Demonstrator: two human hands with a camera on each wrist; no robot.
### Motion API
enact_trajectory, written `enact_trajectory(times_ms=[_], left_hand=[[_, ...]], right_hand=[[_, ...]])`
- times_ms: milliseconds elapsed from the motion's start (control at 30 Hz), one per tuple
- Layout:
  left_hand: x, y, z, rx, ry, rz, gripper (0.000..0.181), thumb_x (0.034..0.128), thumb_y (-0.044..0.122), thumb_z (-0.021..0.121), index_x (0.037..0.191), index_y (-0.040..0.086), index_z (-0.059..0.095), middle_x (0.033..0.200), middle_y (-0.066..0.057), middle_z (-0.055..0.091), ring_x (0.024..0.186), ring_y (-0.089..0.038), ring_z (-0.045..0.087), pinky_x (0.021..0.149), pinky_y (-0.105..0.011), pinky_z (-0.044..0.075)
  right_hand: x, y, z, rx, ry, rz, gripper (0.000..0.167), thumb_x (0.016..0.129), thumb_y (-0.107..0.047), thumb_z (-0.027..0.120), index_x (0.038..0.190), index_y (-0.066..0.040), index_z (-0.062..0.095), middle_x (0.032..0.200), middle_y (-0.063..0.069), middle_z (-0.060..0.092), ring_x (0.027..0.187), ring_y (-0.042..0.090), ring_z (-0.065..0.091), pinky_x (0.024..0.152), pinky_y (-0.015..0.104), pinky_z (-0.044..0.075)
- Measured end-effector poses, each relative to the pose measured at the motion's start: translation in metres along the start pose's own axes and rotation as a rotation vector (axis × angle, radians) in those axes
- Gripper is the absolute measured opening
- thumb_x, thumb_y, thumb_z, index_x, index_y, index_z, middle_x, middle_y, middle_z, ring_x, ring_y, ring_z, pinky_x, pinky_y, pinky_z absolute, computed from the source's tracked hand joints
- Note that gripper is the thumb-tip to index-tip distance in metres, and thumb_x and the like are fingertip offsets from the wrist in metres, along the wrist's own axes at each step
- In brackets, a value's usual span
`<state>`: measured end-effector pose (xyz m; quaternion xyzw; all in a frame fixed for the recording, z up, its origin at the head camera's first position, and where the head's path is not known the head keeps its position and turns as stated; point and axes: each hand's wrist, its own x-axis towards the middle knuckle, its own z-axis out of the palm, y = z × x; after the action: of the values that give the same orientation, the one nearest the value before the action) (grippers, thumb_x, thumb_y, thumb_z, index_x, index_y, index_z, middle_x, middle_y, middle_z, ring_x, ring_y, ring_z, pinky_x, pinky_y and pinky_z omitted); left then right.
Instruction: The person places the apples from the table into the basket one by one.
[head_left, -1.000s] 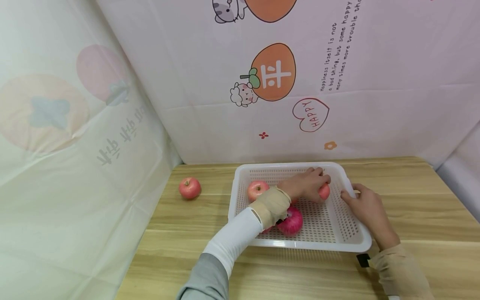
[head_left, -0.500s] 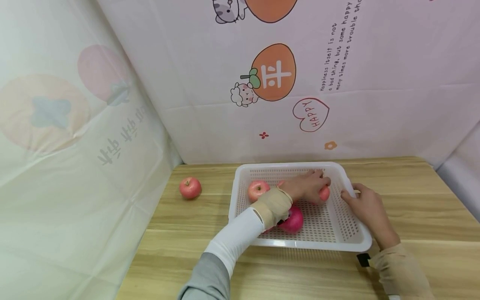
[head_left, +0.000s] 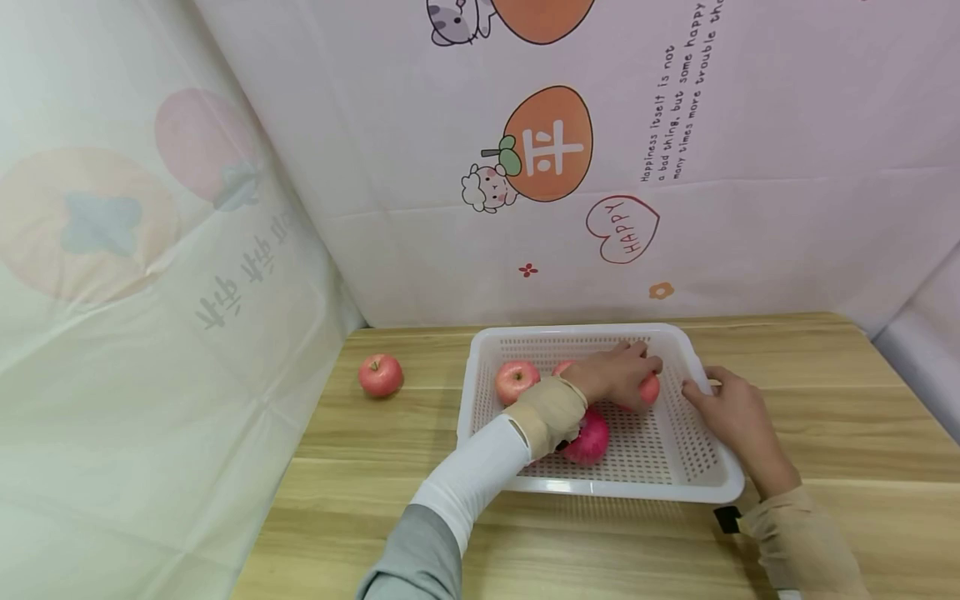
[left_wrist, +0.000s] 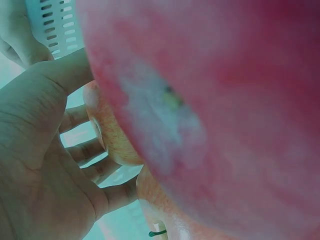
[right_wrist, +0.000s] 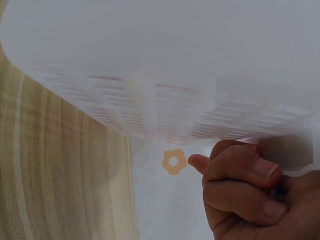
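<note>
A white perforated plastic basket (head_left: 577,492) on the table holds several apples. Inside it, my left hand (head_left: 618,377) reaches across and grips a red apple (head_left: 649,390) at the right, its fingers curved round the fruit. In the left wrist view, the left hand (left_wrist: 45,150) is behind that apple (left_wrist: 112,127), while a large pink apple (left_wrist: 225,110) fills the foreground. A deep pink apple (head_left: 588,439) lies below my left wrist, and a paler one (head_left: 517,382) sits at the left. My right hand (head_left: 738,417) grips the basket's right rim; its fingers (right_wrist: 240,182) curl under the edge.
One red apple (head_left: 380,376) rests on the wooden table (head_left: 360,483), left of the basket. A printed white cloth (head_left: 420,250) hangs behind the table, and another covers the left side. My left forearm crosses the basket's front rim and hides part of its contents.
The deep pink apple has shifted slightly right and away from me. My left wrist has moved slightly right, and more of an apple behind it shows. The right hand stays on the rim.
</note>
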<state>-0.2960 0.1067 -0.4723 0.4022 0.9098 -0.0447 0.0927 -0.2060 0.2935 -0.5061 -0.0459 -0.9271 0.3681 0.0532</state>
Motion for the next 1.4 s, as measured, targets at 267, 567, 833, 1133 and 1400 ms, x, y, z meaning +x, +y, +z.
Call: enact_trajectory(times_ms=[267, 567, 833, 1133, 1400], left_hand=[[0.000, 0.000, -0.001, -0.009, -0.009, -0.009, 0.063, 0.0914, 0.045, 0.072, 0.150, 0.035, 0.051, 0.150, 0.006, 0.046, 0.130, -0.013, 0.048, 0.099, -0.026, 0.051], [-0.001, 0.001, -0.003, -0.017, -0.020, -0.014, 0.064, 0.0920, 0.046, 0.072, 0.151, 0.035, 0.050, 0.152, 0.006, 0.045, 0.133, -0.013, 0.047, 0.100, -0.027, 0.051], [-0.002, 0.001, -0.003, -0.026, -0.015, -0.017, 0.065, 0.0915, 0.047, 0.073, 0.151, 0.036, 0.050, 0.152, 0.007, 0.045, 0.134, -0.012, 0.046, 0.101, -0.027, 0.050], [-0.009, -0.002, -0.012, -0.048, -0.004, -0.005, 0.069, 0.0911, 0.049, 0.073, 0.154, 0.034, 0.049, 0.153, 0.006, 0.044, 0.134, -0.010, 0.045, 0.104, -0.024, 0.047], [-0.016, -0.008, -0.018, -0.057, 0.015, -0.004, 0.069, 0.0903, 0.054, 0.071, 0.153, 0.032, 0.050, 0.146, 0.008, 0.046, 0.130, -0.009, 0.044, 0.102, -0.023, 0.046]], right_hand=[[0.000, -0.001, -0.001, -0.005, 0.006, -0.009, 0.063, 0.105, -0.034, 0.060, 0.138, 0.020, 0.052, 0.122, 0.045, 0.064, 0.087, 0.037, 0.074, 0.061, 0.031, 0.055], [-0.001, -0.001, -0.002, 0.008, -0.012, -0.008, 0.063, 0.106, -0.034, 0.059, 0.139, 0.020, 0.050, 0.122, 0.045, 0.064, 0.085, 0.035, 0.075, 0.061, 0.032, 0.057], [-0.001, 0.000, -0.002, 0.013, -0.019, -0.008, 0.064, 0.106, -0.034, 0.059, 0.140, 0.019, 0.050, 0.121, 0.045, 0.065, 0.085, 0.035, 0.076, 0.061, 0.034, 0.059], [-0.001, 0.000, -0.003, 0.032, -0.049, 0.022, 0.067, 0.107, -0.036, 0.057, 0.143, 0.020, 0.045, 0.124, 0.046, 0.063, 0.083, 0.032, 0.076, 0.061, 0.036, 0.061], [-0.001, -0.002, -0.004, 0.043, -0.062, 0.039, 0.067, 0.107, -0.036, 0.056, 0.144, 0.019, 0.045, 0.124, 0.045, 0.064, 0.083, 0.030, 0.076, 0.060, 0.033, 0.059]])
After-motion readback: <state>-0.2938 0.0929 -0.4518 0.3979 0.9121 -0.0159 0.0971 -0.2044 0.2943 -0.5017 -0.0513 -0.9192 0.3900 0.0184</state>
